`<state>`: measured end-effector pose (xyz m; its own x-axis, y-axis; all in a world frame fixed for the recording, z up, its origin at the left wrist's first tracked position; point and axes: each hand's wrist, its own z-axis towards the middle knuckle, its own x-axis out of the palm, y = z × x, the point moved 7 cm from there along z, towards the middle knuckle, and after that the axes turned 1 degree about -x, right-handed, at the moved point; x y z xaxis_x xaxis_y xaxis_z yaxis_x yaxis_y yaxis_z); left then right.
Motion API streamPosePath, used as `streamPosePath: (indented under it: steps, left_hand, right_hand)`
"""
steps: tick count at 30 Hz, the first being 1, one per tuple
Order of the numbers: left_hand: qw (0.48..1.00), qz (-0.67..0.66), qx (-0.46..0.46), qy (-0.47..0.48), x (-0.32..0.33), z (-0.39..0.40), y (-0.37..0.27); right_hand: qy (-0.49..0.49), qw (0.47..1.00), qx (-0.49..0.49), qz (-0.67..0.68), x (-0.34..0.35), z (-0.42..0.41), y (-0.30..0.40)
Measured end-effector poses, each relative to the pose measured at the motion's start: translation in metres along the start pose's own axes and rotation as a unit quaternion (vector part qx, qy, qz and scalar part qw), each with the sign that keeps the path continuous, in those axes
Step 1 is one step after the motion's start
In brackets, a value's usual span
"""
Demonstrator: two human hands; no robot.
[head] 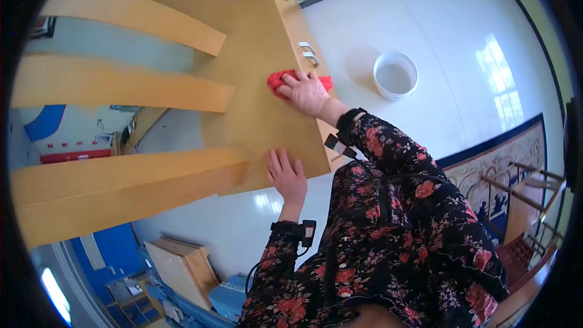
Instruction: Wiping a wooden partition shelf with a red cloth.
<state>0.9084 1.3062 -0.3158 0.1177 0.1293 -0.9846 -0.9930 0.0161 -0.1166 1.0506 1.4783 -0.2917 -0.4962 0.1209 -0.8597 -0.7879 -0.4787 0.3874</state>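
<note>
My right hand point(307, 94) presses a crumpled red cloth point(278, 84) on the top of a wooden cabinet point(255, 123), near the edge with the metal handles point(309, 58). Part of the cloth lies under the palm and sticks out at the far side. My left hand point(287, 175) rests on the cabinet top by its near corner, fingers apart, with nothing in it. Upright wooden shelf boards point(136, 91) rise from the cabinet to the left of both hands.
A white bucket point(395, 76) holding greyish liquid stands on the glossy floor to the right. A patterned rug point(492, 182) and a metal-framed chair point(524, 187) are at the lower right. Wooden panels point(182, 264) and a blue container point(230, 296) stand at the lower left.
</note>
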Motion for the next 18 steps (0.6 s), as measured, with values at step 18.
streamPosePath:
  steps: [18]
  left_hand:
    - [0.994, -0.093, -0.052, -0.006, -0.034, 0.034, 0.074]
  right_hand:
    - [0.040, 0.969, -0.243, -0.003, 0.063, 0.127, 0.074]
